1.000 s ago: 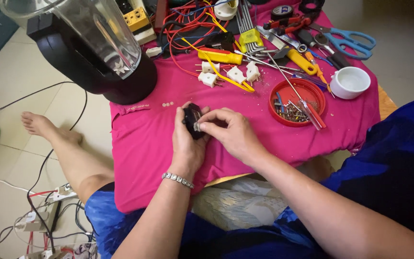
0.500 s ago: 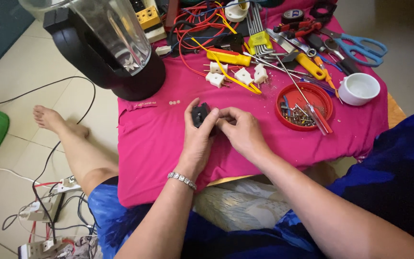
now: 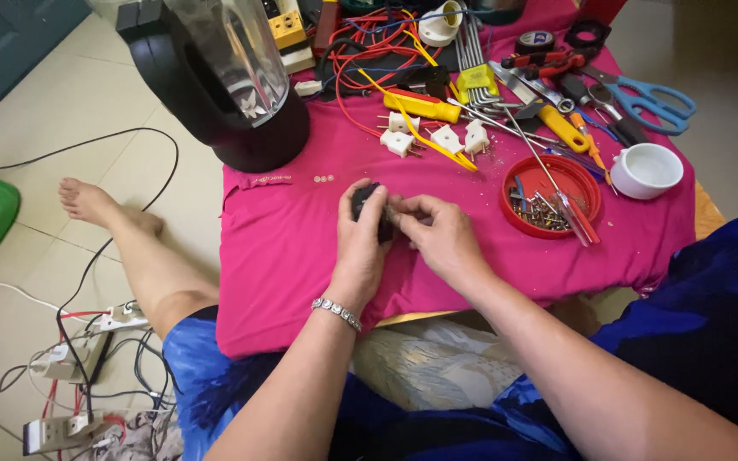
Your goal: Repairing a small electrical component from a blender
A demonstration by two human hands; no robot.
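resting on the pink-clothed bench (image 3: 284, 256), the left hand (image 3: 360, 243) wraps a small black plug-like part (image 3: 367, 203); the right hand (image 3: 439, 232) pinches its end, fingers closed.

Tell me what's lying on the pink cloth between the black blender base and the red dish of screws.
In the head view, three white plugs and a yellow screwdriver lie between the blender base and the red dish.

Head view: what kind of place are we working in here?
Likely a home repair spot on a tiled floor: a low table under a pink cloth strewn with hand tools, a red dish of screws, white plugs and a blender.
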